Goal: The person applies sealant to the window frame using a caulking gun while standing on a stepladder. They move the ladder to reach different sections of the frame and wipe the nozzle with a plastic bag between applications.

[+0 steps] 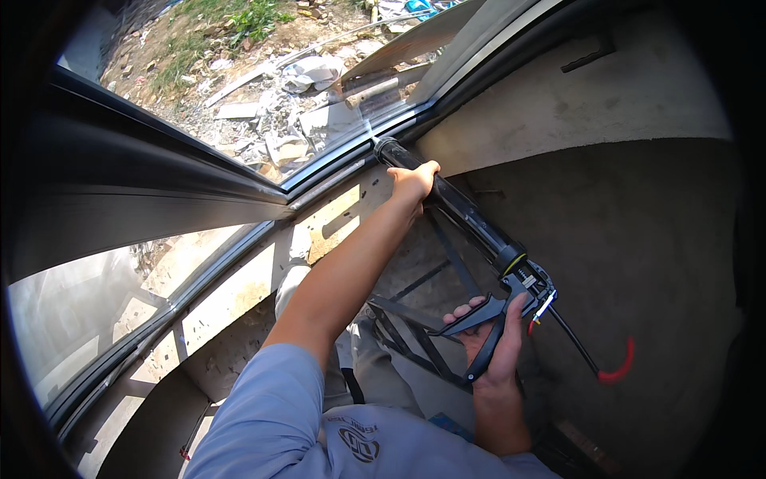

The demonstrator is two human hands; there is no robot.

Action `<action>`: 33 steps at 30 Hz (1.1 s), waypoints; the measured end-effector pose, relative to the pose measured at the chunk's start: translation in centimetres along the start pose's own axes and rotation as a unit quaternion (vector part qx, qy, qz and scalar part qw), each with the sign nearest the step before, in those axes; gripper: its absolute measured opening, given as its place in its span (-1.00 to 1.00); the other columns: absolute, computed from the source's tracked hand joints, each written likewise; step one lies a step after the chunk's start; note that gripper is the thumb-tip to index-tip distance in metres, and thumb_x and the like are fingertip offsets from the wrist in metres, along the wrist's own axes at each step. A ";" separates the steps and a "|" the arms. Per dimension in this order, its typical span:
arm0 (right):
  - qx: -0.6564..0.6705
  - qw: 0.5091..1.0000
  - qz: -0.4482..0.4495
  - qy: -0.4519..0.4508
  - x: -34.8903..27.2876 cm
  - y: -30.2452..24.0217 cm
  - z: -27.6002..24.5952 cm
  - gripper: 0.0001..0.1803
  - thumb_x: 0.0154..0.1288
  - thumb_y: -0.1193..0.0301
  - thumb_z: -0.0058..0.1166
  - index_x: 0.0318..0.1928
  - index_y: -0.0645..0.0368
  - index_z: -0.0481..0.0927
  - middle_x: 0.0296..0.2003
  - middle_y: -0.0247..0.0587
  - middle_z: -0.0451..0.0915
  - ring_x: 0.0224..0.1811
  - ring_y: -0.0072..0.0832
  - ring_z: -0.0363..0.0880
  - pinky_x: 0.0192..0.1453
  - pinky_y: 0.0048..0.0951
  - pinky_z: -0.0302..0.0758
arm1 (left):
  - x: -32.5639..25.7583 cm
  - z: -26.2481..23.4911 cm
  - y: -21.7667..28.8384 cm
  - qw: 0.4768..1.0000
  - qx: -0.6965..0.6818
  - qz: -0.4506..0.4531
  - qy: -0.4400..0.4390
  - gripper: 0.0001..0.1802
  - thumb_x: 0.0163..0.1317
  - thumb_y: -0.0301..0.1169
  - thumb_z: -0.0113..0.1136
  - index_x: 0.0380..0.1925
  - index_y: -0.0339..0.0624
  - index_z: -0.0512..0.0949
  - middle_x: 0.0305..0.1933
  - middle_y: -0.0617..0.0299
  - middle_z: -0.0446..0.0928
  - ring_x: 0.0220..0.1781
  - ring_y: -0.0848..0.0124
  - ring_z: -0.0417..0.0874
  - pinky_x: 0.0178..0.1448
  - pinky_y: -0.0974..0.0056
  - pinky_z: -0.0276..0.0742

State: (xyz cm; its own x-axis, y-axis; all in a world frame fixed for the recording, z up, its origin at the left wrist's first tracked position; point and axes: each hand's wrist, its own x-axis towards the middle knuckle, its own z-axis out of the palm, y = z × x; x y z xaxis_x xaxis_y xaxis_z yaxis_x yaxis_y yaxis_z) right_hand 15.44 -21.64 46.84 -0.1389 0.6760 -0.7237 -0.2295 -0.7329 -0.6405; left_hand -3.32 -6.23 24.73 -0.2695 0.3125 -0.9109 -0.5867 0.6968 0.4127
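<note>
In the head view, the long black caulking gun (467, 215) slants across the middle of the frame, its front end up near the centre top and its handle down to the right of centre. Your left grip (411, 185) is closed around the barrel just behind the front end. Your right grip (499, 339) is wrapped around the handle and lever in the lower right of centre, thumb up along the handle. Behind the handle, a thin rod runs toward the lower right and ends in a red hook (618, 367). The pale nozzle (368, 128) points at the dark window frame (331, 166); you cannot tell here whether its tip touches.

Through the glass at upper left and top centre lie pale rubble (279, 144) and green grass (255, 17). A broad dark post (144, 195) crosses the left side. Sunlit patches mark the ledge (335, 223) below the window. Dark metal bars (407, 311) stand beneath your arms, beside your light trousers (379, 367). A grey wall (638, 223) fills the right side.
</note>
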 end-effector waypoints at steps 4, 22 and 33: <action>-0.102 0.992 0.053 -0.054 -2.0 -0.4 -1.5 -0.13 0.52 -0.40 -0.22 0.15 0.24 0.52 -0.13 -0.04 0.66 0.04 -0.24 0.69 0.26 -0.09 0.58 | -1.4 -5.6 -4.2 0.977 -0.201 0.043 0.053 -0.06 0.07 -0.26 0.50 0.25 -0.41 0.07 -0.11 -0.09 0.52 -0.27 0.17 0.72 -0.27 0.00 0.78; -0.045 0.939 0.096 -0.327 -11.8 1.4 -11.3 -0.26 0.51 -0.37 -0.16 -0.38 0.10 0.41 -0.51 -0.36 0.43 -0.59 -0.60 0.40 -0.28 -0.45 0.47 | -26.2 -4.3 -16.5 0.931 -0.301 0.041 -0.200 -0.66 0.35 -0.09 0.29 -0.14 -0.11 0.58 -0.25 0.19 0.69 -0.20 0.32 0.73 0.05 0.11 0.67; -0.690 0.596 -0.390 0.130 2.2 6.4 -30.9 -0.22 0.54 -0.11 0.02 0.43 0.29 0.41 0.30 0.13 0.47 0.27 0.05 0.51 0.37 -0.01 0.45 | -21.5 -17.9 -16.1 0.987 0.032 -0.048 -0.150 -0.59 0.25 -0.10 0.35 -0.24 -0.29 0.62 -0.40 0.03 0.70 -0.42 0.27 0.77 -0.30 0.25 0.78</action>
State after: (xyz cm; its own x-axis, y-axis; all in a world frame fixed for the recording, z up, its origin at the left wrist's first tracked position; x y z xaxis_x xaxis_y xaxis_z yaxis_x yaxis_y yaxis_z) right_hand 43.42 -27.18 33.23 -0.3137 0.9490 0.0313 0.9088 0.3097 -0.2795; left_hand -1.77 -35.76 37.79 0.0289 0.4135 -0.9101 -0.5460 0.7691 0.3321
